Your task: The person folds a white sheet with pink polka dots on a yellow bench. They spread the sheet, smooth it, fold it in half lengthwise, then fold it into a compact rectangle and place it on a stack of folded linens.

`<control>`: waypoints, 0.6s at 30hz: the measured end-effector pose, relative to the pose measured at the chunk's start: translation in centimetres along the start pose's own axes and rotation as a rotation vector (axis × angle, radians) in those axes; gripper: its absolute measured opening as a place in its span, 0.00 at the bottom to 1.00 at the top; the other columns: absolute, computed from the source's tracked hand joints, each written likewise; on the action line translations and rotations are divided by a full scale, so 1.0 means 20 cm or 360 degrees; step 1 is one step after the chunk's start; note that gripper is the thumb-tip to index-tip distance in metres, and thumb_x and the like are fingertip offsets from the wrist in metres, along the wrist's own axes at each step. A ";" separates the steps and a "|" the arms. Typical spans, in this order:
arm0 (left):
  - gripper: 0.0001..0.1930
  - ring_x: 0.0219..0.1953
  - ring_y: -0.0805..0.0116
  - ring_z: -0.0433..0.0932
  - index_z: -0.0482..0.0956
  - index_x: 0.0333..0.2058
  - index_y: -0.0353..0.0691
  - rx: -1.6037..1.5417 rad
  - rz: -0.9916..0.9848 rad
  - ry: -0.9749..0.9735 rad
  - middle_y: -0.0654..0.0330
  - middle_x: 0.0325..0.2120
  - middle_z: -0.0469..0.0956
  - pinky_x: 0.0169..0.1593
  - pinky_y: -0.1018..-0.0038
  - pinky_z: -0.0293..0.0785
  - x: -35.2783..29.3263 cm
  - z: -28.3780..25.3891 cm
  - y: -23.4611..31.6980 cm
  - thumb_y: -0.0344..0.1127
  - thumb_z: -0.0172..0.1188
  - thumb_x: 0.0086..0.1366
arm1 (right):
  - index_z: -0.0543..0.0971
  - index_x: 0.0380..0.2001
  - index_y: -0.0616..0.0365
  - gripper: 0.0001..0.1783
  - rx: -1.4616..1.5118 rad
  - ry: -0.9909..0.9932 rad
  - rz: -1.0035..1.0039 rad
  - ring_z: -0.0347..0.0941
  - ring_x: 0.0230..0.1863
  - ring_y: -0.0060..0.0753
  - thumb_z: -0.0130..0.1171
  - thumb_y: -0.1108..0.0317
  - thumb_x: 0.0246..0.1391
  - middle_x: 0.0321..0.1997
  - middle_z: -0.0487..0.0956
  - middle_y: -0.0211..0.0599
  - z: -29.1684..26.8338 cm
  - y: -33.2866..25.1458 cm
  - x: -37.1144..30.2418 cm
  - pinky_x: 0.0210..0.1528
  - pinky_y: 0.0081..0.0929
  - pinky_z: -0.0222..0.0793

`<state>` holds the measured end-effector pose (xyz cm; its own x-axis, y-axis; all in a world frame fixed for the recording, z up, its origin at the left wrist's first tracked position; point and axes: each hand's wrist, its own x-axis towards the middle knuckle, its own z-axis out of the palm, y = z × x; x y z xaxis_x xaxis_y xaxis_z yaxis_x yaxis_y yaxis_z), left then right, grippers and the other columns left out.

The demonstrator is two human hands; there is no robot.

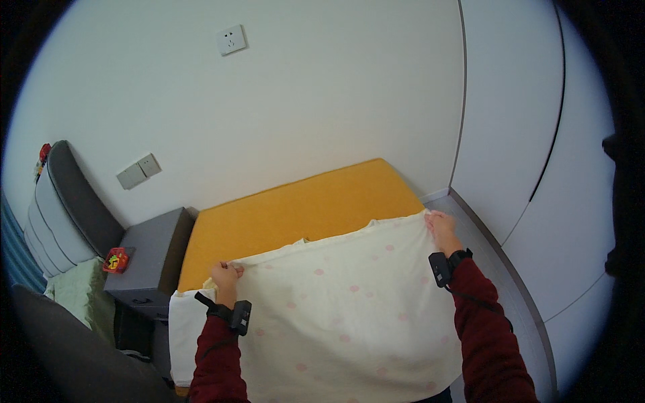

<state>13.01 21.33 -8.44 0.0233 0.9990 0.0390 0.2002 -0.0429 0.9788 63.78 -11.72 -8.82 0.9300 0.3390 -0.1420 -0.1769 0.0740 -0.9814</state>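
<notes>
Wall (336,87), plain and off-white, fills the upper part of the view, with tall white cabinet panels (510,101) standing along the right side. Below the wall stretches a mustard-yellow padded surface (295,201), its far edge near the wall. In front of it, and over its nearer part, is a cream-coloured cloth (363,309), spread wide between the person's two arms. The cloth is thin-looking and soft, dotted with scattered pale pink spots; its upper edge runs nearly straight, rising toward the right, with a couple of small bits of fabric poking up along it. Its lower part drops toward the person in gentle, shallow folds and runs down to the bottom of the view. At the left stands a grey nightstand (151,242) with a curved handle on its front; what its drawers hold cannot be seen. White fabric (185,336) lies at the near left of the yellow surface, beside the left forearm. The left hand (227,274) is closed on the cloth's upper edge near its left end, and the right hand (440,228) pinches the upper right corner. A small red basket (115,260) sits at the nightstand's left edge, holding yellow pieces (113,260) too small to identify.
</notes>
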 end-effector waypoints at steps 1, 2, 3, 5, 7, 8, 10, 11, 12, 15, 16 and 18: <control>0.06 0.28 0.59 0.80 0.67 0.36 0.31 0.0018 -0.0058 0.0007 0.51 0.29 0.74 0.28 0.70 0.77 -0.03 0.00 0.00 0.21 0.52 0.59 | 0.71 0.49 0.65 0.19 -0.0110 -0.0002 0.0134 0.76 0.34 0.30 0.54 0.74 0.53 0.41 0.79 0.43 0.01 0.00 -0.01 0.37 0.24 0.73; 0.09 0.32 0.57 0.78 0.67 0.38 0.31 0.0387 0.0344 0.0244 0.51 0.31 0.74 0.34 0.68 0.75 -0.07 0.02 0.02 0.21 0.53 0.58 | 0.72 0.47 0.64 0.18 -0.0197 0.0074 -0.0096 0.76 0.35 0.32 0.55 0.74 0.51 0.40 0.79 0.42 0.03 0.00 -0.02 0.37 0.26 0.72; 0.11 0.36 0.55 0.76 0.68 0.39 0.31 0.0733 0.0696 0.0482 0.50 0.33 0.73 0.40 0.66 0.73 -0.12 0.04 0.04 0.20 0.53 0.56 | 0.73 0.45 0.63 0.17 -0.0355 0.0204 -0.0253 0.76 0.36 0.34 0.55 0.74 0.49 0.39 0.79 0.41 0.06 0.01 -0.05 0.37 0.28 0.72; 0.16 0.44 0.52 0.71 0.69 0.42 0.32 0.0903 0.0935 0.0403 0.49 0.37 0.72 0.51 0.64 0.66 -0.25 0.11 0.10 0.20 0.55 0.52 | 0.72 0.46 0.63 0.19 -0.0800 0.0303 -0.0648 0.74 0.42 0.41 0.54 0.76 0.47 0.41 0.77 0.43 0.12 0.00 -0.15 0.43 0.33 0.70; 0.18 0.48 0.50 0.69 0.70 0.43 0.33 0.0749 0.0853 -0.0229 0.48 0.41 0.72 0.54 0.62 0.62 -0.44 0.23 0.16 0.22 0.56 0.51 | 0.70 0.50 0.63 0.23 -0.1165 0.0074 -0.1044 0.71 0.48 0.49 0.53 0.77 0.46 0.48 0.74 0.48 0.24 0.04 -0.34 0.51 0.38 0.66; 0.18 0.47 0.49 0.69 0.71 0.43 0.35 0.0714 0.0990 -0.0499 0.47 0.41 0.72 0.54 0.61 0.64 -0.53 0.31 0.19 0.23 0.57 0.51 | 0.70 0.51 0.63 0.24 -0.1232 -0.0116 -0.1168 0.69 0.51 0.52 0.53 0.77 0.46 0.50 0.73 0.50 0.33 0.08 -0.47 0.54 0.40 0.64; 0.21 0.57 0.46 0.63 0.69 0.50 0.32 0.0978 0.1454 -0.0916 0.45 0.53 0.68 0.60 0.57 0.57 -0.71 0.49 0.23 0.37 0.55 0.59 | 0.68 0.53 0.63 0.24 -0.1358 -0.0772 -0.1381 0.64 0.58 0.49 0.53 0.73 0.50 0.56 0.69 0.50 0.49 0.14 -0.72 0.61 0.40 0.56; 0.27 0.64 0.48 0.55 0.63 0.56 0.33 0.1177 0.1523 -0.0980 0.44 0.60 0.59 0.64 0.54 0.51 -0.78 0.57 0.24 0.43 0.52 0.63 | 0.65 0.57 0.62 0.28 -0.1440 -0.0992 -0.1643 0.57 0.64 0.47 0.53 0.67 0.52 0.62 0.64 0.49 0.55 0.18 -0.83 0.65 0.45 0.50; 0.29 0.65 0.48 0.52 0.61 0.58 0.34 0.1236 0.1510 -0.0941 0.44 0.61 0.56 0.64 0.53 0.49 -0.81 0.62 0.25 0.47 0.50 0.64 | 0.62 0.60 0.61 0.30 -0.1709 -0.1083 -0.1836 0.52 0.68 0.44 0.49 0.60 0.56 0.65 0.61 0.45 0.59 0.20 -0.91 0.66 0.50 0.45; 0.32 0.67 0.48 0.47 0.56 0.62 0.38 0.1469 0.1401 -0.0904 0.46 0.64 0.51 0.65 0.50 0.44 -0.79 0.66 0.24 0.52 0.45 0.65 | 0.64 0.59 0.61 0.31 -0.1938 -0.0946 -0.1879 0.52 0.68 0.39 0.44 0.51 0.58 0.66 0.60 0.42 0.63 0.14 -0.88 0.66 0.49 0.46; 0.33 0.68 0.49 0.45 0.55 0.62 0.39 0.1563 0.1344 -0.0903 0.46 0.65 0.49 0.65 0.50 0.43 -0.76 0.64 0.23 0.54 0.44 0.66 | 0.64 0.59 0.61 0.31 -0.2014 -0.0956 -0.1821 0.52 0.68 0.39 0.43 0.50 0.58 0.66 0.60 0.41 0.60 0.12 -0.83 0.66 0.49 0.46; 0.33 0.68 0.50 0.45 0.55 0.63 0.41 0.1623 0.1243 -0.0866 0.47 0.65 0.48 0.66 0.50 0.41 -0.67 0.58 0.22 0.56 0.42 0.66 | 0.63 0.59 0.61 0.32 -0.2135 -0.0880 -0.1747 0.51 0.68 0.38 0.42 0.49 0.59 0.67 0.60 0.41 0.51 0.07 -0.71 0.66 0.49 0.45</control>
<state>24.95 7.68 -7.03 0.7847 0.5906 0.1882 0.5701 -0.8068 0.1551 47.11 -6.78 -6.77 0.1820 0.9197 0.3479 0.9833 -0.1729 -0.0571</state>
